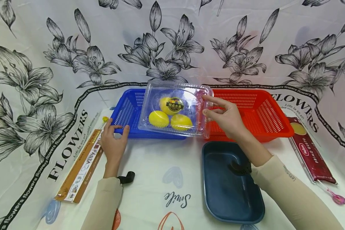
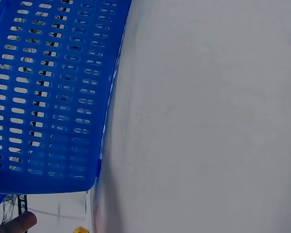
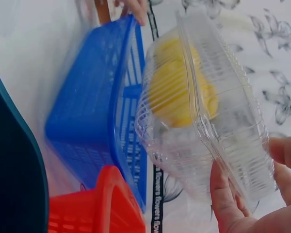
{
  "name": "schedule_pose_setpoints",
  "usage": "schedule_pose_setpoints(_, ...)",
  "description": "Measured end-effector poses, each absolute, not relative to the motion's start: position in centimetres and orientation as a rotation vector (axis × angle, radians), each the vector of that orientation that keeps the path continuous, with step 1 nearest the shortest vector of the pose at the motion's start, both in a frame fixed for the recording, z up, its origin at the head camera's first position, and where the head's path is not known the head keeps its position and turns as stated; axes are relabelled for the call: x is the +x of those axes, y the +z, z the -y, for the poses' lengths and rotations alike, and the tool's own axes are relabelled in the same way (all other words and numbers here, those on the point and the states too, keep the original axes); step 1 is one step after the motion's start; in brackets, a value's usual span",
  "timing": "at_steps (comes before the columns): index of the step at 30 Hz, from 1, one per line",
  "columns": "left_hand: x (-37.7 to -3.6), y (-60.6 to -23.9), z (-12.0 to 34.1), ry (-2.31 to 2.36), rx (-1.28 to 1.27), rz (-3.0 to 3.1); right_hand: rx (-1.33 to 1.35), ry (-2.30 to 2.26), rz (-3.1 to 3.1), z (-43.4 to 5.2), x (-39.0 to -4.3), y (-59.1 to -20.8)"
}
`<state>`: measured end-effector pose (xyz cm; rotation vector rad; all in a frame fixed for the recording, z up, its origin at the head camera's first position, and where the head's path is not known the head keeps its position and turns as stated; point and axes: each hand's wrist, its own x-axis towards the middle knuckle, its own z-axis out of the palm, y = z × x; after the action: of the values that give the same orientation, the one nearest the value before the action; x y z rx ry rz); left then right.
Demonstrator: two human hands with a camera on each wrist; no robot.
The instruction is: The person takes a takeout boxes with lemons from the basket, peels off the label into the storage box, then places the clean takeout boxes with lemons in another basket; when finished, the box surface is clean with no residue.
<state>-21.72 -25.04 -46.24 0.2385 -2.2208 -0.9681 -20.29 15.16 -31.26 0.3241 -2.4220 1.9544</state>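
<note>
My right hand (image 1: 218, 111) grips the right edge of a clear plastic clamshell box (image 1: 172, 110) and holds it tilted above the blue basket (image 1: 126, 111). Inside the box lie three yellow lemons (image 1: 159, 118) under a dark label. The right wrist view shows the clamshell box (image 3: 208, 111) edge-on, pinched between thumb and fingers (image 3: 228, 204), with the lemons (image 3: 177, 90) inside. My left hand (image 1: 113, 135) grips the blue basket's near left rim. The left wrist view shows the blue basket (image 2: 48, 97) wall and a fingertip (image 2: 19, 223).
A red basket (image 1: 256, 111) stands right of the blue one. A dark blue tray (image 1: 230, 182) lies in front of it. A brown pasta box (image 1: 80, 166) lies at the left, a red pasta packet (image 1: 311, 151) at the right. A flowered cloth covers table and backdrop.
</note>
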Motion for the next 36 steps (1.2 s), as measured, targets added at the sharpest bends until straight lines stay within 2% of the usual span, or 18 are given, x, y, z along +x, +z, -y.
schedule_pose_setpoints(20,-21.8,-46.3,25.1,-0.956,0.24,2.217,0.449,1.969,2.459,-14.3,-13.7,-34.0)
schedule_pose_setpoints(36,-21.9,-46.6,25.2,-0.96,0.235,2.202,0.436,1.908,2.58,-14.2,-10.7,-37.7)
